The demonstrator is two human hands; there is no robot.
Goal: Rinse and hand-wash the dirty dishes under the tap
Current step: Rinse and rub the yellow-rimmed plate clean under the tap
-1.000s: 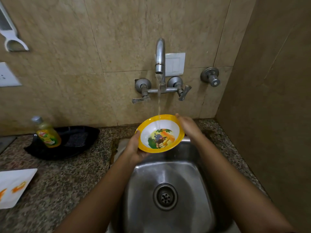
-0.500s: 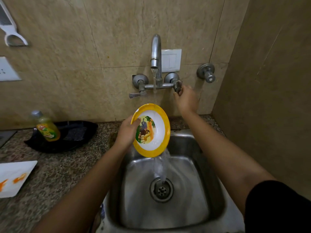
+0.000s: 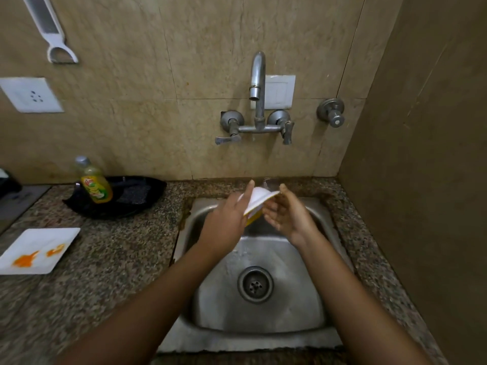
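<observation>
A small bowl (image 3: 257, 200) with a yellow rim is turned so its white underside faces me, above the back of the steel sink (image 3: 311, 306). My left hand (image 3: 226, 222) grips it from the left, fingers stretched over its back. My right hand (image 3: 288, 216) is cupped against its right edge, fingers apart. The tap (image 3: 257, 85) on the wall above runs no water. A white square plate (image 3: 39, 250) smeared with orange sauce lies on the counter at the left.
A dish-soap bottle (image 3: 95, 184) stands in a black tray (image 3: 142, 204) with a scrubber, left of the sink. A granite counter (image 3: 113, 259) surrounds the sink. The brown side wall (image 3: 421, 180) closes in on the right. A separate valve (image 3: 331, 111) sticks out of the tiles.
The water has stopped. My right hand has left the tap handle and come down to the bowl. The bowl has turned from showing its picture to showing its white underside.
</observation>
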